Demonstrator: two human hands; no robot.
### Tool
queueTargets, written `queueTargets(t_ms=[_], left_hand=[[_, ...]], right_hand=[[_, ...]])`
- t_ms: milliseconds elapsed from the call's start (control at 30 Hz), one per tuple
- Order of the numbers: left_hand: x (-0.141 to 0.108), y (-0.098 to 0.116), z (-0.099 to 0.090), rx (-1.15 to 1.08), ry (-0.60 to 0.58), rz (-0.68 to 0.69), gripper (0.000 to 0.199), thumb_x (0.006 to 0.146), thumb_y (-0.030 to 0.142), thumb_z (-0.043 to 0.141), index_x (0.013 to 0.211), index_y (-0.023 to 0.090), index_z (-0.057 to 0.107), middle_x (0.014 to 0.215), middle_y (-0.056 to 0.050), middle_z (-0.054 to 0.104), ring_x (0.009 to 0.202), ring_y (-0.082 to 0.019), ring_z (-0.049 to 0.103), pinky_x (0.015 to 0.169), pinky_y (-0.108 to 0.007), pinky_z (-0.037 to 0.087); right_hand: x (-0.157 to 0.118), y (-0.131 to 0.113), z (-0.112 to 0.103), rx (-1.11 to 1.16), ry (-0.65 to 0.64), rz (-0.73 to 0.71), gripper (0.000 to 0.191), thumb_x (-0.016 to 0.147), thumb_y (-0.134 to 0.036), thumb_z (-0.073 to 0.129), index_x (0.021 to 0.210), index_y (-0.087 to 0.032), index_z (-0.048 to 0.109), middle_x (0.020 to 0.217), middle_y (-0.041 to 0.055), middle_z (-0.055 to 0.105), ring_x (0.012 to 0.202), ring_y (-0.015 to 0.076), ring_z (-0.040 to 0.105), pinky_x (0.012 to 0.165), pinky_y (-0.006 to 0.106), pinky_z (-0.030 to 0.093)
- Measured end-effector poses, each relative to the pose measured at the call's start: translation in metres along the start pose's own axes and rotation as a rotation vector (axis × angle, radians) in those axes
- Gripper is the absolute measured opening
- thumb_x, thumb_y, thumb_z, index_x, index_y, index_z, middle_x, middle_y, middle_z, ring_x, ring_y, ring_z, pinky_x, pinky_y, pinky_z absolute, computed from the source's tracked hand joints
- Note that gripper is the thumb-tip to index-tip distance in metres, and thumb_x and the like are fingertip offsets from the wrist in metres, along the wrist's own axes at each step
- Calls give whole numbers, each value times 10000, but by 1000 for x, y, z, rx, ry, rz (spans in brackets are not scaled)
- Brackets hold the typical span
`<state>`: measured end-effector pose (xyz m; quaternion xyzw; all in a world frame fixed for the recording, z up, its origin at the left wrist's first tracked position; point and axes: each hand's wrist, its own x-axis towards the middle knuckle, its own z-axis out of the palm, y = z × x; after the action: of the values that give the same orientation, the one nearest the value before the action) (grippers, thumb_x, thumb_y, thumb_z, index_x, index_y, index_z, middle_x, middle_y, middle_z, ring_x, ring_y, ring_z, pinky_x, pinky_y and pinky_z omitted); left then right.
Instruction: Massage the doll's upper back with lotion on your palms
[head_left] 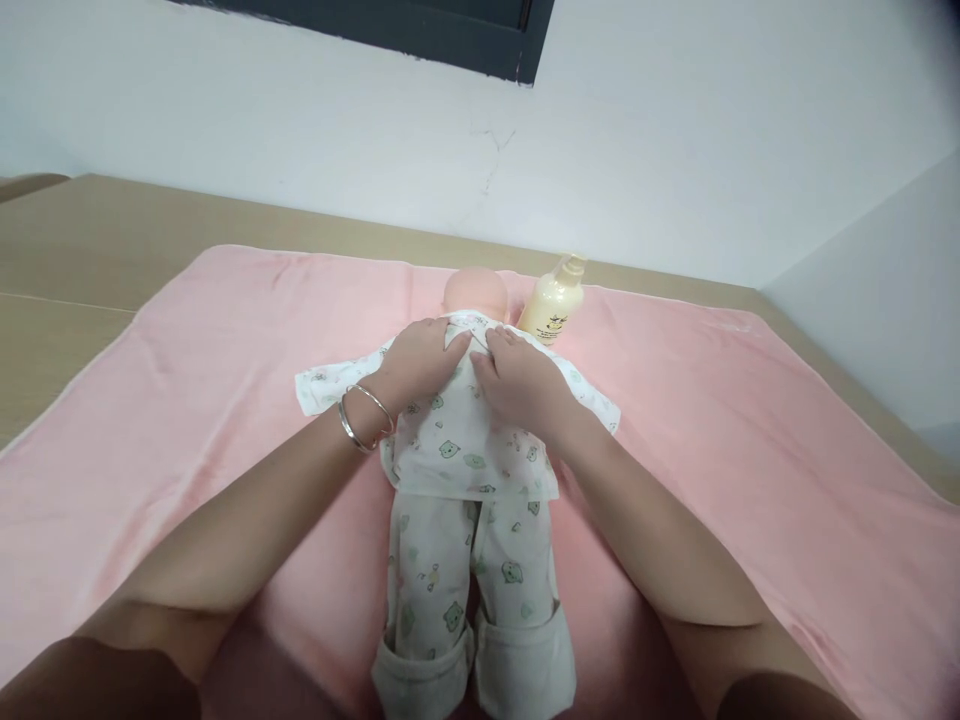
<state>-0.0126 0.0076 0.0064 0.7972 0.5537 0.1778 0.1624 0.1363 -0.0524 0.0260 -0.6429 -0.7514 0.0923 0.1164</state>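
Observation:
A baby doll (476, 290) lies stretched out with its head away from me. It wears a white printed shirt (480, 455) and matching trousers (510, 570) with the leg ends folded up. My left hand (424, 360), a silver bangle at its wrist, rests on the shirt at the doll's left-side shoulder as I see it. On the opposite shoulder lies my right hand (525, 375). Both hands are open, thumbs pointing toward each other near the collar; some fingertips are hidden. The doll's face does not show.
A pale yellow pump bottle (555, 305) is right of the doll's head. Beneath everything a pink blanket (247, 430) covers much of the wooden table (150, 225). Behind the table rises a white wall (337, 140) with a dark frame (450, 40) at the top.

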Motion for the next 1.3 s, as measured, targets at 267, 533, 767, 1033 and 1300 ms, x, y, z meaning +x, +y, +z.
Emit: queueTargets(t_ms=[267,533,767,1033,1300], left_hand=[[-33,28,5,326,117,206,397,1005,241,259,1070,83,617,1138,-247,642,1107,-345,585,980,-495,458],[-4,7,2,13,14,61,298,1001,324,337,842,187,549,958,-124,693,872,-243,626,787,-384,474],[-5,8,10,-47,134,-21,323,982,344,366,940,163,630,1027,-131,725,969,-277,649,887,-410,489],[-6,-1,23,-191,235,7,383,956,332,367,1074,154,686,1141,-131,741,1072,-280,650,1002,-440,492],[-7,-2,24,-266,264,3,389,933,341,373,1032,164,705,1091,-125,751,1052,-279,654,1012,-464,503]], right_hand=[[28,24,9,55,47,-3,475,1059,-365,311,1306,-53,570,1464,230,571,1406,323,484,1165,452,382],[2,1,13,-86,87,-6,565,1062,-302,262,1451,44,480,1534,258,508,1478,369,423,1244,491,319],[10,7,15,46,100,-6,585,1042,-329,291,1489,2,472,1576,217,475,1507,343,402,1252,498,344],[22,19,21,168,193,-72,525,982,-325,396,1399,-59,574,1544,216,512,1495,365,416,1239,562,352],[9,11,18,258,440,-161,466,924,-221,437,1350,-154,616,1607,141,457,1558,324,324,1264,620,300]])
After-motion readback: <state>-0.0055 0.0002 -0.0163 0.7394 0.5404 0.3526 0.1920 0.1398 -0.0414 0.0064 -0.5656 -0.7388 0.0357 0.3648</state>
